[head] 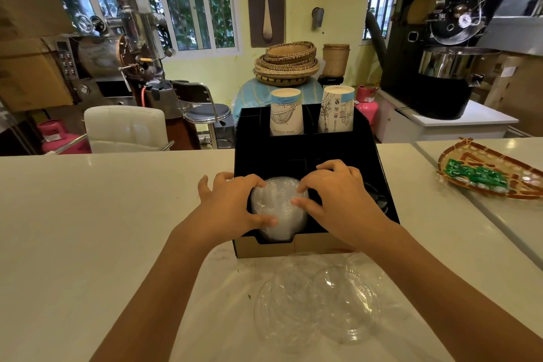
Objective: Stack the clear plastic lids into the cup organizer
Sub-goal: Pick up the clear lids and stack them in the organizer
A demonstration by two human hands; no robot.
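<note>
Head view shows both hands — left hand (232,203), right hand (338,200) — curled around a stack of clear lids (277,209), seating it in the black cup organizer's (382,185) front-left slot. Press evenly, keeping rims aligned. More thin, glossy, domed lids (317,303) lie loose on the desk (88,214).

2 bare forearms, left hand (232,203), right hand (342,200), no sleeves

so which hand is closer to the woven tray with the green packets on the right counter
Right. The right hand rests on the stack of clear plastic lids in the black organizer, on the side toward the woven tray; the left hand sits across the stack, farther away.
</note>
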